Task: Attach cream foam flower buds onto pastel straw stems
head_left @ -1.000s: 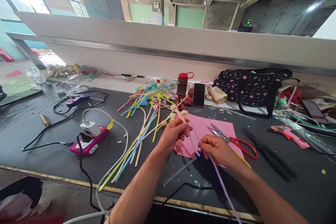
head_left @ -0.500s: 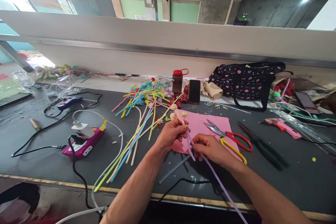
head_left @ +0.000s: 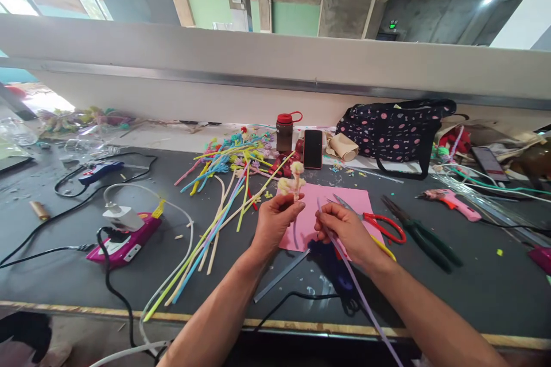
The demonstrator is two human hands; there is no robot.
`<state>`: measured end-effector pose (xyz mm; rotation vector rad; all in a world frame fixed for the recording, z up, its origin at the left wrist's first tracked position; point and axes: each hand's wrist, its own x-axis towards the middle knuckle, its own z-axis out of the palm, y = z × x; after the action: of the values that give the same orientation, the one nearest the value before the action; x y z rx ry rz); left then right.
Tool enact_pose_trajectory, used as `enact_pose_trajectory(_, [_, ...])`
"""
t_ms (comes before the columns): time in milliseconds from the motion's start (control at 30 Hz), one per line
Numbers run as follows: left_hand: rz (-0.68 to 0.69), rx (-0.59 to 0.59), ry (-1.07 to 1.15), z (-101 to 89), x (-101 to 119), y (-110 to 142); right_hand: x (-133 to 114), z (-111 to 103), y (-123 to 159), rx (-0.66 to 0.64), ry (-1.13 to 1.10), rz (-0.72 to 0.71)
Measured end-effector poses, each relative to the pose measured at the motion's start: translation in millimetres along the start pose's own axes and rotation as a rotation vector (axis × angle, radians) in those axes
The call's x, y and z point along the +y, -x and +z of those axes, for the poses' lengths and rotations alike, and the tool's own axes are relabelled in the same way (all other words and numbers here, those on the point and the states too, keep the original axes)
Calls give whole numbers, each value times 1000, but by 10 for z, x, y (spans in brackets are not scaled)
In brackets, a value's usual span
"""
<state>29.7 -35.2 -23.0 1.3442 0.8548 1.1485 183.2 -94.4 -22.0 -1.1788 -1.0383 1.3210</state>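
My left hand pinches a small craft flower stem upright, with pale yellow fluffy blossoms at its top. A purple tail hangs below those fingers. In my right hand, thumb and fingers are closed on a long purple strip, which runs down past the table's front edge. The strip's short upper end pokes out above the fingers, apart from the flower stem. Both hands are over a pink sheet. Scissors with red and yellow handles lie partly hidden behind my right hand.
A dark blue tool with a black cord lies below my right hand, beside a clear stick. Pliers and a pink glue gun lie right. Coloured strips and a magenta power strip are left.
My left hand has turned the flower stem upright, its blossoms now showing more plainly. My hands have moved apart, and the purple strip's end has risen away from the stem. The view has shifted slightly.
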Motion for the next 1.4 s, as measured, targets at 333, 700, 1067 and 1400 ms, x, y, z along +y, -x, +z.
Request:
enact_pose_trajectory(333, [-42, -208, 31, 346, 449, -128, -133, -19, 86, -19, -206, -122])
enact_pose_trajectory(700, [-201, -316, 199, 500, 162, -231, -150, -140, 10, 56, -180, -181])
enact_pose_trajectory(1067, [-150, -360, 85, 344, 139, -230, -101, -127, -20, -3, -156, -129])
enact_pose_trajectory(1400, [-87, -360, 41, 332, 139, -222, -108, -181, -8, -66, -135, -78])
